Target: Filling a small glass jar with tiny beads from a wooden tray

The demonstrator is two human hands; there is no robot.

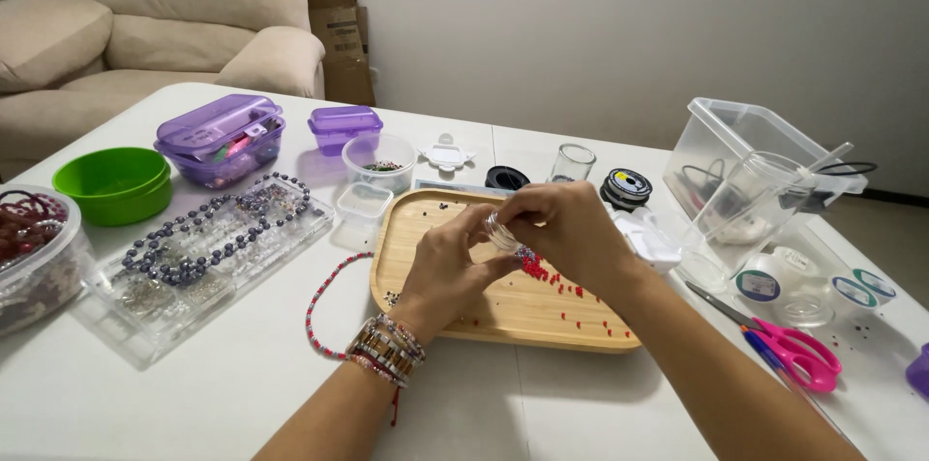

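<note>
Both my hands meet over a wooden tray [426, 219] and hold a small clear round jar [500, 232] tipped on its side. My left hand [440, 272], with several beaded bracelets at the wrist, grips it from below. My right hand [561, 229] closes over its top. Red beads [542, 275] lie scattered on the tray just under the jar, with a few dark beads [392, 298] at the tray's left edge. A red beaded strand [324, 301] curves on the white table [194, 393] left of the tray.
Left: a clear bead organizer [208, 243] draped with a dark bead string, a green bowl [114, 184], two purple lidded boxes [221, 139]. Behind the tray: small clear cups, a black lid, a thread spool [626, 188]. Right: clear plastic bins [745, 166], pink-handled scissors [789, 350], small round jars.
</note>
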